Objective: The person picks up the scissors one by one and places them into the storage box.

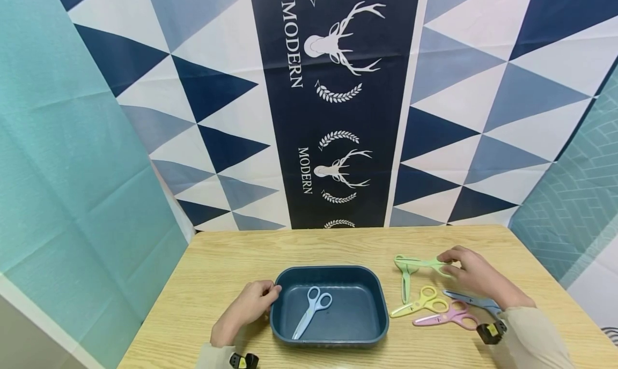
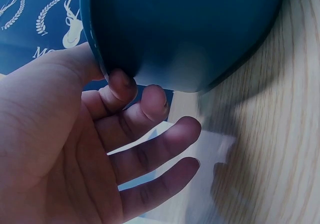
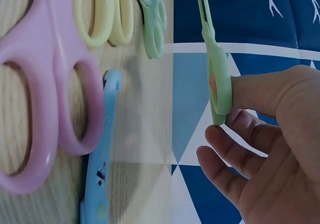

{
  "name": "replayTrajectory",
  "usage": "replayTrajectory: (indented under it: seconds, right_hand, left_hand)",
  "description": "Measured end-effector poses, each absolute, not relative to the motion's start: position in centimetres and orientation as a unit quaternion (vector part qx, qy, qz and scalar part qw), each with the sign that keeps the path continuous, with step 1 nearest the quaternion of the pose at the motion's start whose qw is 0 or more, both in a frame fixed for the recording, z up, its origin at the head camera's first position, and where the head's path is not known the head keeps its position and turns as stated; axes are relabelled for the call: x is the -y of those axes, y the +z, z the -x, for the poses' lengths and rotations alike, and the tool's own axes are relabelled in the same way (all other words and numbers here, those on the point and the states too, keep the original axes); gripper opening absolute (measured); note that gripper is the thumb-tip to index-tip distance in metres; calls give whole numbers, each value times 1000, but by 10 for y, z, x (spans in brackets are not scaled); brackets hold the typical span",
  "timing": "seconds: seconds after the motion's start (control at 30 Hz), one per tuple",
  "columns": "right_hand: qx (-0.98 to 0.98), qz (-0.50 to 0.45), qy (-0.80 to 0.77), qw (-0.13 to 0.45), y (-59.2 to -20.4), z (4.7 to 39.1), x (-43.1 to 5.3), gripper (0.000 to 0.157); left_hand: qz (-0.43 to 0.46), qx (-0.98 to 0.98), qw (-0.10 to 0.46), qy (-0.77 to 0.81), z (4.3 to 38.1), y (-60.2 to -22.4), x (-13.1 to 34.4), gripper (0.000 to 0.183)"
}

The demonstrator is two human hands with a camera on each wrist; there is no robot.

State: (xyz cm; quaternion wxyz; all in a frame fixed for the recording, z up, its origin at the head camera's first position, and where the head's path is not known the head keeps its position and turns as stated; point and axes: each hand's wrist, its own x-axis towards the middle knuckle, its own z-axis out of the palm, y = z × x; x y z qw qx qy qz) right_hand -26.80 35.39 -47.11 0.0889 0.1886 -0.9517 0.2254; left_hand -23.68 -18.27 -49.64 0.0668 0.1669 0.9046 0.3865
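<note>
My left hand [image 1: 252,303] pinches the left rim of a dark blue rectangular tray [image 1: 354,312], thumb and index finger at the rim, other fingers spread outside it. Inside the tray lies a pair of light blue scissors [image 1: 313,307], handles toward the back. At the right, my right hand [image 1: 475,272] pinches light green scissors [image 3: 219,78] by the handle loops, blades pointing left. They are raised off the table, and their blades overlap a second pair of green scissors [image 1: 405,286] in the head view.
Yellow scissors [image 1: 421,303], pink scissors [image 1: 446,318] and a blue cutting tool [image 3: 102,149] lie close together on the wooden table [image 1: 227,256], between the tray and my right forearm. A patterned cloth [image 1: 338,111] hangs behind the table's far edge.
</note>
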Motion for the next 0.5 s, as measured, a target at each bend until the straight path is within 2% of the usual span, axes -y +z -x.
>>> replayTrajectory:
  seconds: [0.5]
  right_hand:
    - [941,-217,238,106,-461,274,-339,16]
  left_hand:
    - [-161,-902,71,393,237,-494,181,40]
